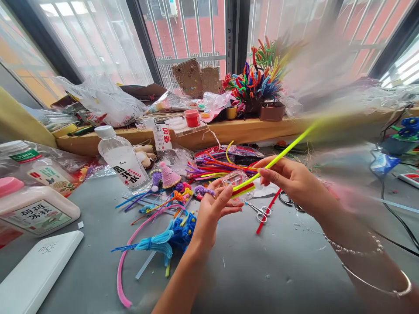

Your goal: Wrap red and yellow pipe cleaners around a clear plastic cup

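Note:
A bright yellow-green pipe cleaner (291,146) slants up to the right between my hands, its far end smeared by a blur. My left hand (216,209) pinches its lower end between thumb and fingers. Farther along, my right hand (291,181) grips it with thumb and fingertips. Short red and yellow pieces (244,190) show just beside my left fingers; whether they are held or lie behind, I cannot tell. Below my hands lie small scissors (262,213) and a red pipe cleaner (268,211). Behind them is a bundle of colourful pipe cleaners (216,165).
Blue pipe-cleaner flowers (157,243) and a curved pink strip (121,270) lie left of my left arm. A water bottle (122,159), a pink-capped jug (36,207) and a white box (42,270) occupy the left side. A wooden ledge (137,136) holds clutter; cables (393,213) run at right.

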`<state>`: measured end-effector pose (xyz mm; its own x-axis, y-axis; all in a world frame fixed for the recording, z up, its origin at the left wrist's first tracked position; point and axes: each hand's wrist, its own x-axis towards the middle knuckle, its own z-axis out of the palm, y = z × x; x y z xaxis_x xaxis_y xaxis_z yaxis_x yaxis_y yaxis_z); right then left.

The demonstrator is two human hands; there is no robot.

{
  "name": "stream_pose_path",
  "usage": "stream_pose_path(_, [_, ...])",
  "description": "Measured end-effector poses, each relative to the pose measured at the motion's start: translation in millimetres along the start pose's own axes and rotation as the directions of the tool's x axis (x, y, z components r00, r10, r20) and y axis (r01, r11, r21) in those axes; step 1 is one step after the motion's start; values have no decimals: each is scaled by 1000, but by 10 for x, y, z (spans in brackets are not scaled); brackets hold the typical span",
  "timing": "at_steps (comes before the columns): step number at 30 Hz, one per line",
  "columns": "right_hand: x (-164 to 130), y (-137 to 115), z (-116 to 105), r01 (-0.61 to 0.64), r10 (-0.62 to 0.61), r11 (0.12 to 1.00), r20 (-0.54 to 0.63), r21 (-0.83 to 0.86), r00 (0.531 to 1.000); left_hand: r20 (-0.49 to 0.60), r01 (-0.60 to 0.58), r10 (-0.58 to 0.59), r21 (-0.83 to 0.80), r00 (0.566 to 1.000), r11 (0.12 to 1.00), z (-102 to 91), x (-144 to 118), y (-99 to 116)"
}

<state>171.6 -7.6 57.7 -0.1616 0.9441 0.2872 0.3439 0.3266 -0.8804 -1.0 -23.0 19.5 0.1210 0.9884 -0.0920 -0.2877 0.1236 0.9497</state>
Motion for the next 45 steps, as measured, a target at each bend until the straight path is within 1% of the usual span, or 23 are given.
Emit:
stream_pose_path(2, [15,-4,21,-24,27,994,-31,108,999,3,-4,4,14,1000,1000,10,-13,6])
stream_pose_path(4, [20,-6,39,-42,54,983,-59,176,997,1,-2,2,8,1000,1000,16,-20,9])
stream_pose_path(8, [24,-1,60,-65,92,969,-101,240,991,-19,2,-2,-13,1000,1000,26,-25,16])
stream_pose_path(11, [27,11,70,-54,85,967,-120,249,989,-23,-1,1,-5,1000,1000,31,-28,21])
stream_pose_path(15, [28,33,74,-19,58,968,-146,250,988,6,-1,1,14,1000,1000,31,-29,24])
stream_pose_path(22, [20,40,90,-6,24,964,-66,266,998,14,29,-29,-4,999,1000,34,-39,17])
stream_pose_path(26, [23,41,110,8,28,958,-125,285,992,44,36,-36,0,998,999,42,-47,3])
stream_pose_path(30, [26,59,123,16,23,959,-132,281,991,58,36,-37,15,998,999,48,-48,-14])
stream_pose_path(32, [27,74,130,16,21,956,-125,291,992,42,44,-45,17,998,999,57,-50,-20])
stream_pose_path(37, [46,105,141,0,34,944,-97,330,995,-36,55,-55,-2,998,998,88,-39,-31])
stream_pose_path(40, [70,106,148,-15,38,945,-63,328,997,-34,54,-55,-30,998,998,69,-11,-45])
stream_pose_path(42, [73,105,162,-34,52,949,-47,314,998,-8,45,-45,-42,999,998,33,15,-58])
stream_pose_path(43, [66,110,170,-45,61,954,-45,295,997,2,42,-42,-51,999,998,10,29,-63])
stream_pose_path(45, [31,149,166,-64,78,972,-55,224,995,-16,17,-18,-86,1000,996,-36,57,-65])
